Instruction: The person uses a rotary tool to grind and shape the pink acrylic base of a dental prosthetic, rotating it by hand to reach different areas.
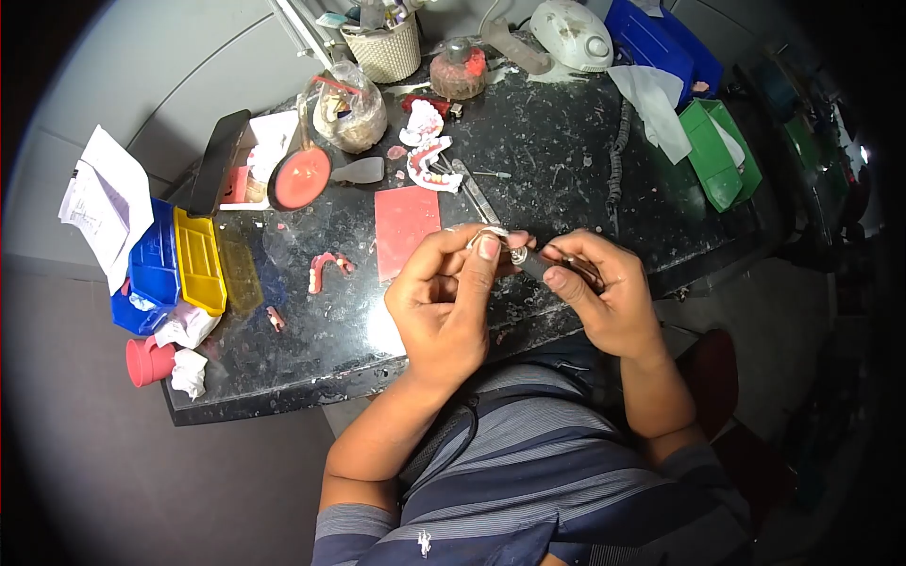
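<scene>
Near the table's front edge, my left hand (448, 307) pinches a small whitish curved piece (493, 232) between thumb and fingers. Close beside it on the right, my right hand (604, 288) grips a dark cylindrical handpiece (534, 265), its tip at the whitish piece. Whether tip and piece touch is too small to tell. Behind my left hand lies a flat pink sheet (406, 226). A white-and-pink dental model (429, 165) and metal instruments (475, 191) lie beyond my hands. A pink denture piece (329, 268) rests to the left.
A black table (293, 354) carries a round pan of pink material (303, 177), a plastic bag (349, 113), a woven basket (385, 52) and a white machine (571, 36). Blue and yellow trays (200, 259) and a pink mug (149, 361) stand left, a green bin (719, 156) right.
</scene>
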Motion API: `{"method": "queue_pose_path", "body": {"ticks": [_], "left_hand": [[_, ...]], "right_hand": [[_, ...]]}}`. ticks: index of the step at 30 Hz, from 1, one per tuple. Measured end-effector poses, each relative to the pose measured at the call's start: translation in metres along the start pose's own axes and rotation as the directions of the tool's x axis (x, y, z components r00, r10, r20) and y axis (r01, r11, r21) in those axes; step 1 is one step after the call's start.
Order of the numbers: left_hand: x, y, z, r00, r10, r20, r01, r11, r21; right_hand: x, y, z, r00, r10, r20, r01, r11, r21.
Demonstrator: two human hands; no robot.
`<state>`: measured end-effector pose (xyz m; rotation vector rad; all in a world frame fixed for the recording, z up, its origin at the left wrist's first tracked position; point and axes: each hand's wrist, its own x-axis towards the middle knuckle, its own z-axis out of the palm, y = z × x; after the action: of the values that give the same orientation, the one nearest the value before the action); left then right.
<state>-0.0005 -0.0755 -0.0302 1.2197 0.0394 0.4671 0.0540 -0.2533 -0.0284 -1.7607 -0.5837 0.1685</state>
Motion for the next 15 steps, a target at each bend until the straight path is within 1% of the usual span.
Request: {"method": "queue_pose_path", "body": {"ticks": [1,2,3,4,5,6,8,10,12,13,15], "left_hand": [[-0.001,0.001,0.001,1.0,-0.001,0.0,0.001,1.0,-0.001],[-0.001,0.003,0.003,1.0,0.012,-0.014,-0.011,0.998,0.054],[-0.001,0.005,0.004,0.999,0.026,-0.026,-0.023,0.994,0.111],[-0.002,0.005,0.004,0.999,0.027,-0.025,-0.024,0.994,0.111],[-0.002,0.006,0.003,0.999,0.032,-0.026,-0.028,0.988,0.153],[-0.002,0.007,0.003,0.999,0.037,-0.025,-0.031,0.98,0.196],[-0.003,0.01,0.001,0.999,0.024,-0.024,-0.019,0.981,0.195],[-0.004,0.011,-0.002,1.0,0.012,-0.026,-0.007,0.981,0.194],[-0.006,0.01,-0.007,1.0,-0.014,-0.028,0.016,0.995,0.096],[-0.008,0.012,-0.007,0.999,-0.03,-0.044,0.034,0.996,0.082],[-0.012,0.011,-0.007,0.999,-0.005,-0.048,0.009,0.996,0.091]], "right_hand": [[0.0,0.0,0.004,0.994,-0.093,-0.051,0.091,0.995,-0.051],[-0.001,-0.004,0.007,0.994,-0.092,-0.051,0.09,0.995,-0.051],[-0.003,-0.012,0.009,0.986,-0.132,-0.103,0.122,0.988,-0.097],[-0.003,-0.017,0.009,0.972,-0.175,-0.154,0.153,0.977,-0.145],[-0.002,-0.019,0.006,0.952,-0.283,-0.114,0.247,0.934,-0.256],[-0.004,-0.024,0.005,0.952,-0.283,-0.117,0.246,0.935,-0.256],[-0.009,-0.032,0.007,0.96,-0.259,-0.106,0.215,0.925,-0.314],[-0.013,-0.033,0.008,0.959,-0.259,-0.116,0.211,0.924,-0.318],[-0.016,-0.039,0.009,0.979,-0.189,-0.078,0.154,0.934,-0.322],[-0.015,-0.036,0.012,0.967,-0.234,-0.095,0.194,0.929,-0.315],[-0.016,-0.04,0.013,0.972,-0.226,-0.06,0.195,0.925,-0.326]]}}
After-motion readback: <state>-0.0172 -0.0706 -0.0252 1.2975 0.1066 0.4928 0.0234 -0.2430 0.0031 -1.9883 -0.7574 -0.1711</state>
